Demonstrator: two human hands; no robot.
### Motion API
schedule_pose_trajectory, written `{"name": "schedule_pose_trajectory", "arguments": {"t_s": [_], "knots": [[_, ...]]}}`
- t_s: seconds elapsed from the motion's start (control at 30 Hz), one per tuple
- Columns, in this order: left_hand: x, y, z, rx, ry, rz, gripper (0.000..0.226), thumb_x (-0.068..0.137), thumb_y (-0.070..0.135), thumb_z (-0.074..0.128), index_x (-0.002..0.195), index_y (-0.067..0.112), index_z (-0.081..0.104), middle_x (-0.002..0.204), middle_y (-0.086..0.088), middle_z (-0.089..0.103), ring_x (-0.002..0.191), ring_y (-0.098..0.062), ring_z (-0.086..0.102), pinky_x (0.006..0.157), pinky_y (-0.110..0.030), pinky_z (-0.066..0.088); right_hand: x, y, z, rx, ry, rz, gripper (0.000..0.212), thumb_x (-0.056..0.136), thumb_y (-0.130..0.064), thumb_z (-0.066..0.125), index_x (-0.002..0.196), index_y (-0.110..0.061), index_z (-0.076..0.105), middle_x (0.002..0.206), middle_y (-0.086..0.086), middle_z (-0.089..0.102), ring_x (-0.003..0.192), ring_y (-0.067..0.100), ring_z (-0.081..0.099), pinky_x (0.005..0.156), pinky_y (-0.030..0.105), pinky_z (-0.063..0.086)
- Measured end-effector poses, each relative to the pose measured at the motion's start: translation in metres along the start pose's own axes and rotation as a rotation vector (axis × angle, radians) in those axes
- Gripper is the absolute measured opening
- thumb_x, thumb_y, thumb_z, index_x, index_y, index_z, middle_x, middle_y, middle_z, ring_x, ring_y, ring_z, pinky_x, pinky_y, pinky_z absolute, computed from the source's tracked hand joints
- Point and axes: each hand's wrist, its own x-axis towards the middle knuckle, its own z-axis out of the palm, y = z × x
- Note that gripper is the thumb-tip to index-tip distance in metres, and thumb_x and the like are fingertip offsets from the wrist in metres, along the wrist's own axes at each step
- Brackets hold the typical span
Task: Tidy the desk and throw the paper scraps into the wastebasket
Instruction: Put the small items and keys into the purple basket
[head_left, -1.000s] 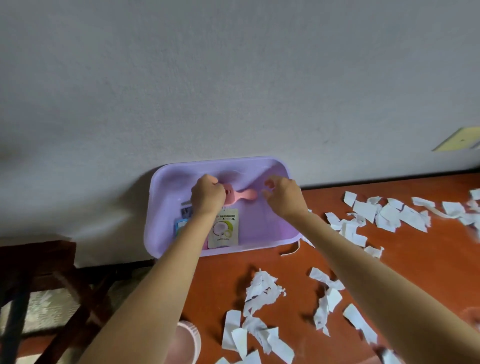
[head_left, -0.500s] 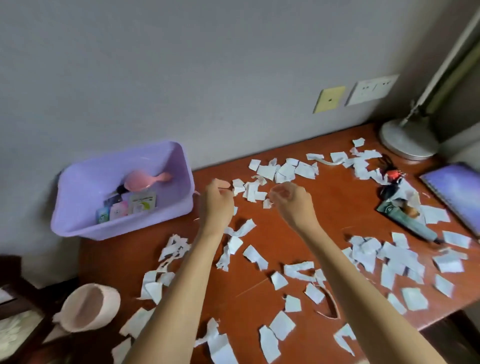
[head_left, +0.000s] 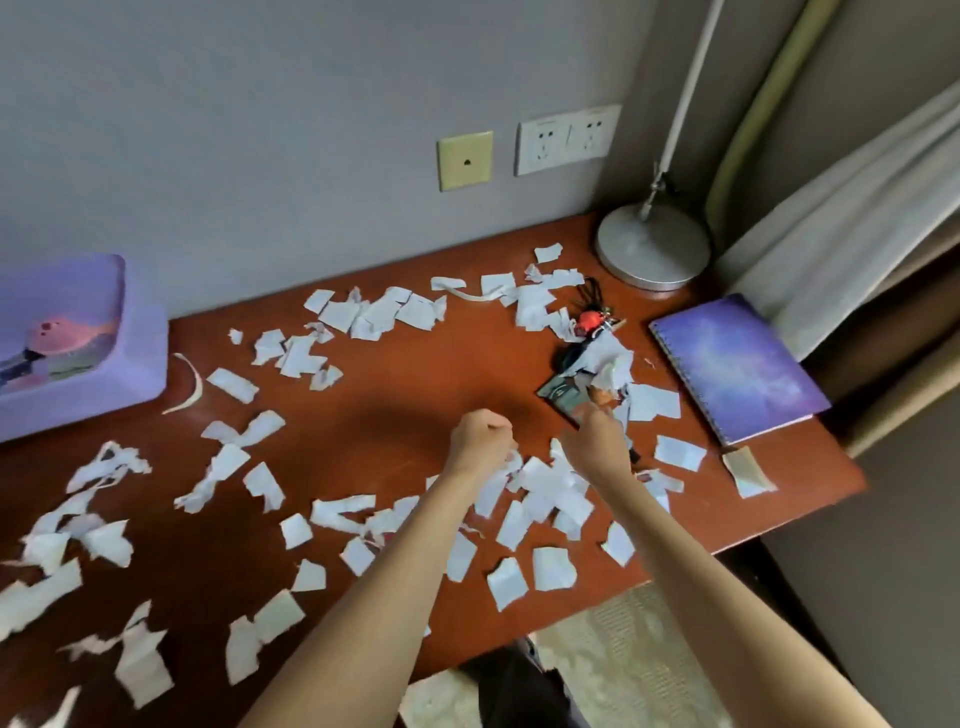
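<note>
White paper scraps (head_left: 506, 582) lie scattered over the whole red-brown desk (head_left: 415, 384), thickest at the front right and along the back. My left hand (head_left: 480, 439) hovers over the front middle with its fingers curled into a loose fist, and nothing shows in it. My right hand (head_left: 597, 441) is just to its right, fingers stretched forward and touching a dark green tube (head_left: 561, 395) that lies half under crumpled scraps. No wastebasket is in view.
A purple tub (head_left: 130, 374) holding a pink brush (head_left: 57, 335) stands at the far left by the wall. Keys with a red charm (head_left: 589, 322), a lamp base (head_left: 652, 244) and a purple spiral notebook (head_left: 737, 364) sit at the right. The desk's edge runs close behind the notebook.
My view swung right, away from the tub where my hands left the pink brush. Both hands moved right across the desk to the pile by the dark tube. The pink basket left the view.
</note>
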Motion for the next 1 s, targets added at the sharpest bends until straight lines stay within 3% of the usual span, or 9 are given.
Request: {"name": "schedule_pose_trajectory", "arguments": {"t_s": [0.13, 0.33, 0.43, 0.53, 0.67, 0.8, 0.87, 0.93, 1.0], "knots": [[-0.002, 0.008, 0.033, 0.019, 0.003, -0.06, 0.031, 0.094, 0.009, 0.039, 0.116, 0.004, 0.059, 0.115, -0.016, 0.066, 0.102, -0.024, 0.066, 0.09, -0.033, 0.054, 0.022, 0.039, -0.009, -0.212, -0.093, 0.033, 0.051, 0.089, -0.011, 0.05, 0.138, -0.01, 0.036, 0.135, 0.014, 0.046, 0.127, 0.034, 0.039, 0.103, 0.046, 0.041], [0.007, 0.016, 0.046, 0.017, 0.073, -0.1, 0.031, 0.097, 0.011, 0.038, 0.119, 0.003, 0.058, 0.117, -0.016, 0.065, 0.103, -0.024, 0.066, 0.083, -0.028, 0.054, 0.04, 0.059, -0.01, -0.377, -0.124, 0.003, 0.045, 0.089, -0.014, 0.05, 0.132, -0.005, 0.041, 0.13, 0.014, 0.049, 0.123, 0.03, 0.044, 0.104, 0.038, 0.037], [0.017, 0.016, 0.051, -0.037, 0.073, -0.143, 0.032, 0.096, 0.011, 0.039, 0.12, 0.001, 0.057, 0.114, -0.017, 0.066, 0.094, -0.023, 0.065, 0.07, -0.023, 0.053, 0.044, 0.056, -0.012, -0.145, -0.208, 0.006, 0.043, 0.092, -0.02, 0.048, 0.131, -0.006, 0.038, 0.124, 0.015, 0.055, 0.102, 0.026, 0.055, 0.077, 0.03, 0.053], [0.026, 0.019, 0.054, -0.24, 0.095, -0.212, 0.034, 0.098, 0.017, 0.041, 0.124, -0.002, 0.052, 0.117, -0.02, 0.064, 0.096, -0.027, 0.064, 0.072, -0.028, 0.054, 0.042, 0.051, -0.018, 0.075, -0.355, -0.08, 0.035, 0.095, -0.019, 0.046, 0.126, -0.005, 0.037, 0.116, 0.015, 0.057, 0.078, 0.017, 0.052, 0.053, 0.019, 0.039], [0.039, 0.026, 0.057, -0.472, 0.112, -0.249, 0.045, 0.097, 0.03, 0.045, 0.133, 0.003, 0.042, 0.13, -0.017, 0.054, 0.122, -0.027, 0.053, 0.092, -0.034, 0.049, 0.04, 0.042, -0.027, 0.239, -0.53, -0.221, 0.023, 0.092, -0.013, 0.052, 0.11, -0.011, 0.039, 0.11, 0.008, 0.051, 0.078, 0.011, 0.051, 0.058, 0.015, 0.039], [0.055, 0.036, 0.052, -0.682, 0.199, -0.274, 0.043, 0.094, 0.019, 0.053, 0.132, 0.003, 0.041, 0.127, -0.017, 0.056, 0.12, -0.028, 0.056, 0.095, -0.033, 0.045, 0.047, 0.027, -0.038, 0.272, -0.663, -0.284, 0.03, 0.089, -0.015, 0.056, 0.116, -0.012, 0.042, 0.121, 0.005, 0.051, 0.113, 0.02, 0.051, 0.082, 0.02, 0.045], [0.065, 0.041, 0.047, -0.758, 0.272, -0.263, 0.04, 0.096, 0.015, 0.049, 0.132, 0.002, 0.039, 0.117, -0.018, 0.059, 0.113, -0.03, 0.06, 0.091, -0.035, 0.048, 0.058, 0.024, -0.051, 0.447, -0.725, -0.284, 0.033, 0.076, -0.02, 0.054, 0.107, -0.007, 0.053, 0.105, 0.003, 0.058, 0.098, 0.015, 0.058, 0.075, 0.015, 0.048], [0.074, 0.042, 0.042, -0.722, 0.288, -0.226, 0.036, 0.098, 0.016, 0.045, 0.131, 0.003, 0.038, 0.1, -0.015, 0.061, 0.097, -0.031, 0.065, 0.085, -0.037, 0.053, 0.073, 0.024, -0.062, 0.635, -0.554, -0.28, 0.034, 0.072, -0.018, 0.047, 0.098, -0.003, 0.062, 0.093, 0.009, 0.06, 0.074, 0.009, 0.06, 0.065, 0.01, 0.049], [0.079, 0.042, 0.04, -0.619, 0.269, -0.215, 0.033, 0.098, 0.018, 0.045, 0.127, 0.004, 0.04, 0.083, -0.008, 0.057, 0.075, -0.024, 0.064, 0.071, -0.032, 0.054, 0.097, 0.027, -0.063, 0.425, -0.162, -0.23, 0.031, 0.083, -0.018, 0.052, 0.109, -0.005, 0.062, 0.105, 0.012, 0.059, 0.083, 0.016, 0.061, 0.073, 0.012, 0.049]]}}
